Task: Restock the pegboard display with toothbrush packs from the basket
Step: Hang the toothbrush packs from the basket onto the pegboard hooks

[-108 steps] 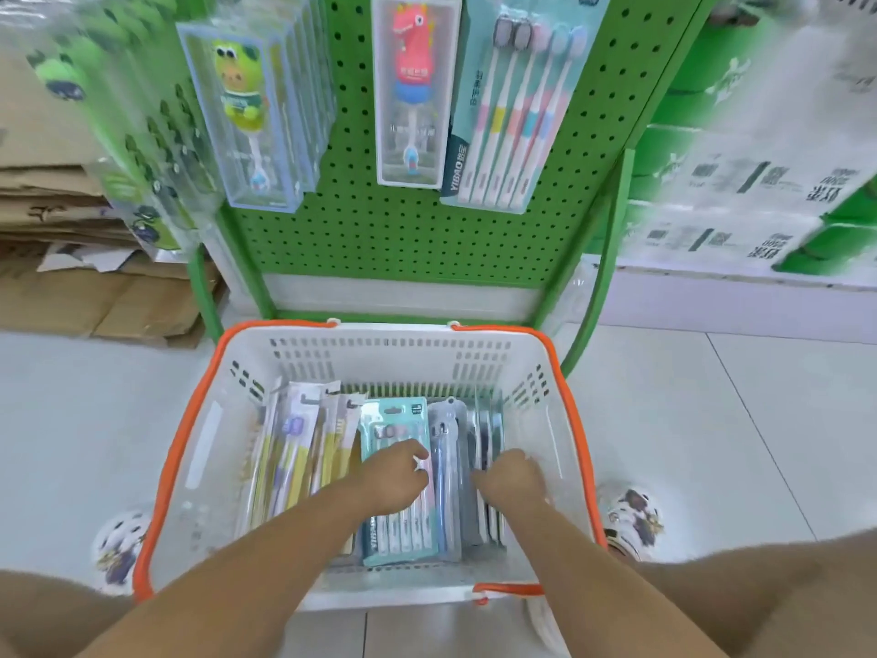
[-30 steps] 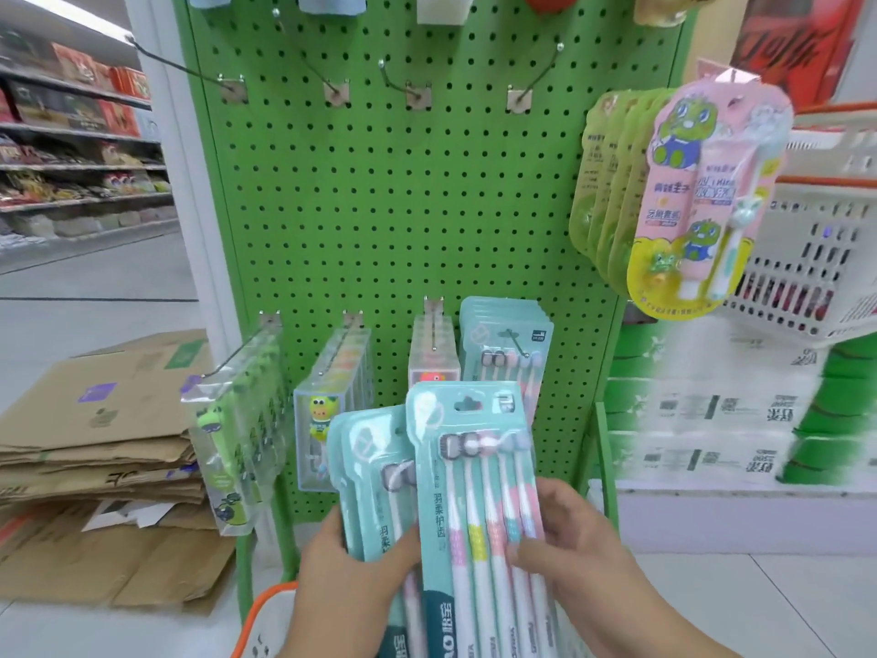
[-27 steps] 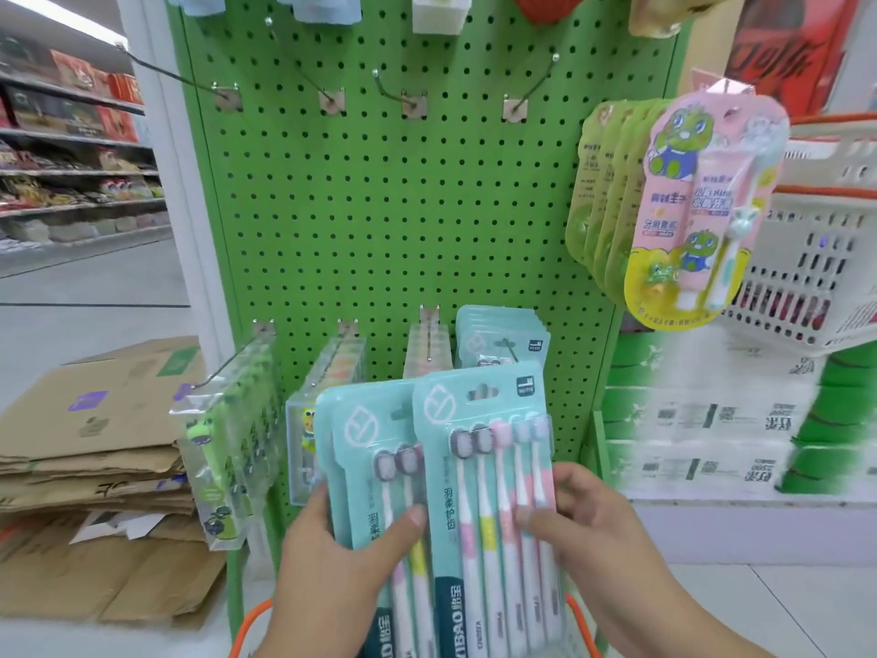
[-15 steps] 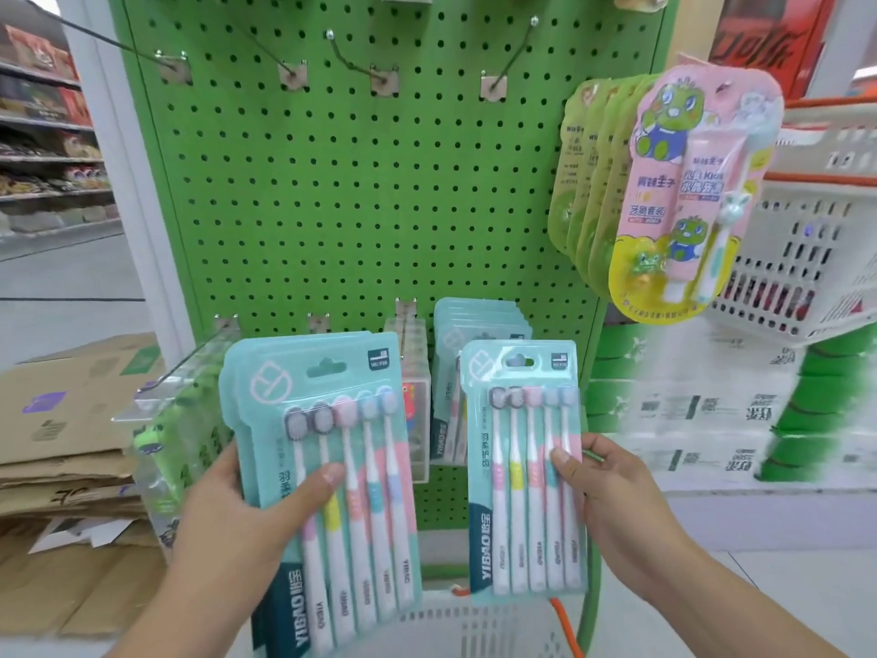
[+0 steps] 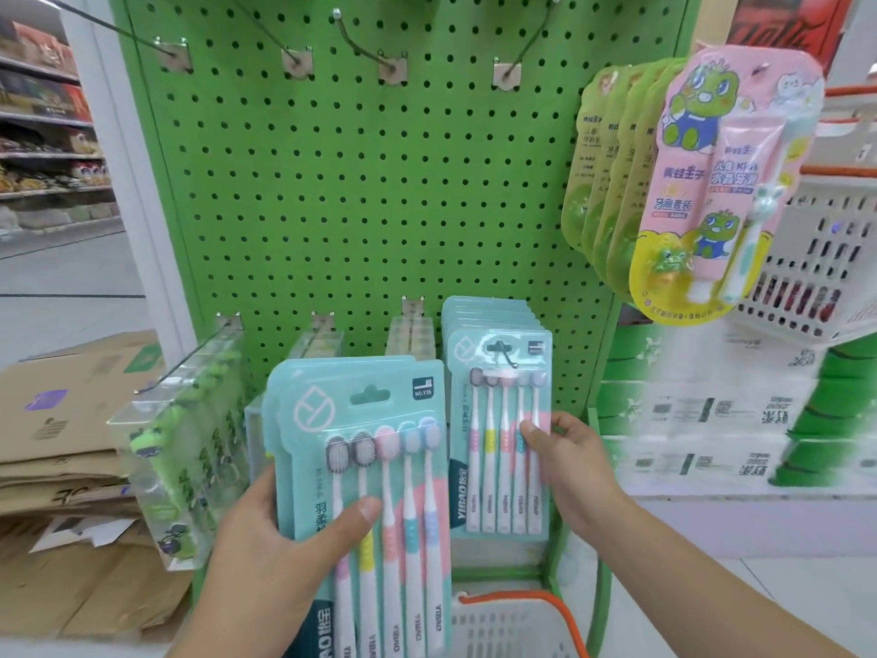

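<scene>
Left hand point(image 5: 265, 558) clamped on a small stack of teal toothbrush packs point(image 5: 365, 491), thumb across the front, five brushes in the top pack, exact count of packs behind hard to tell. Right hand point(image 5: 576, 472) pinching a single five-brush pack point(image 5: 500, 434) by its right edge, hang hole right at the hook tip point(image 5: 504, 356), more of the same pack hanging behind it. Both low on the green pegboard point(image 5: 379, 192). Four bare hooks up top. Orange-rimmed basket point(image 5: 522, 619) below. Flattened cardboard point(image 5: 61, 420) at left, store aisle beyond.
</scene>
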